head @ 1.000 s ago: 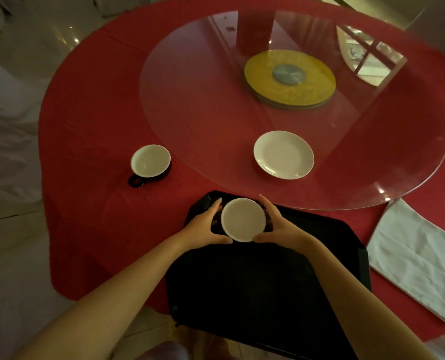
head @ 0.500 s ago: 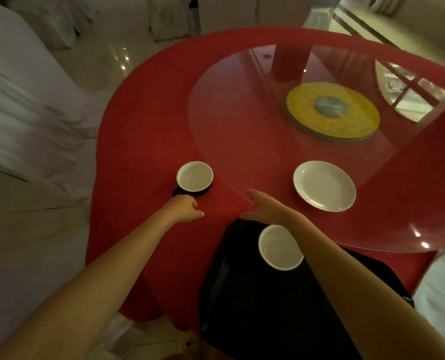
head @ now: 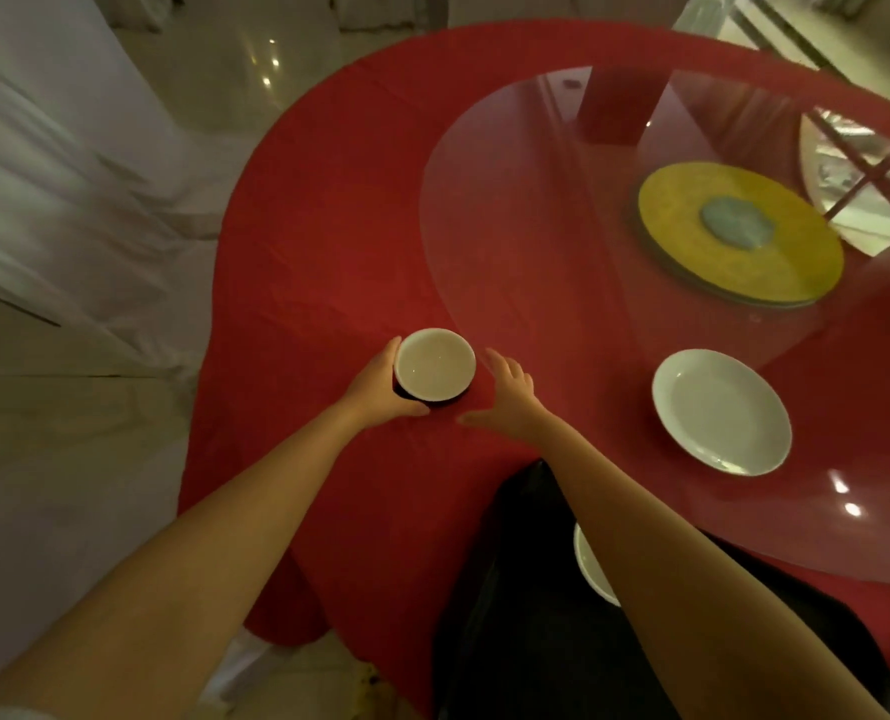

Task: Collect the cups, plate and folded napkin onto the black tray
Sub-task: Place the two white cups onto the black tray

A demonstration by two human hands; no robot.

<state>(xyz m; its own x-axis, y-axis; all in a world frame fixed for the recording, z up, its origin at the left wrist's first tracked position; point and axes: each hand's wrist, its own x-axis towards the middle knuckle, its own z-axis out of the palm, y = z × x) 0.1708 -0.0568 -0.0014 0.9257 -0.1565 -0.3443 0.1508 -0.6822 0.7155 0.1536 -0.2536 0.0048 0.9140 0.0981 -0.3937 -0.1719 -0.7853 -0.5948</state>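
A dark cup with a white inside (head: 435,363) stands on the red tablecloth. My left hand (head: 380,389) wraps its left side, thumb curled under its near edge. My right hand (head: 505,397) is spread just right of the cup, fingers apart, apparently not touching it. A second cup (head: 591,566) sits on the black tray (head: 526,641) at the bottom, mostly hidden by my right forearm. A white plate (head: 721,410) lies on the glass turntable to the right. The napkin is out of view.
The glass turntable (head: 562,241) covers the table's middle, with a yellow disc (head: 739,233) at its hub. The red cloth's edge (head: 209,407) drops off at the left. White-draped chairs (head: 42,174) stand beyond it on a pale floor.
Both hands left the cup on the tray and reached left to the other cup. My left hand now holds its side; my right hand has come up beside it. The view swung left.
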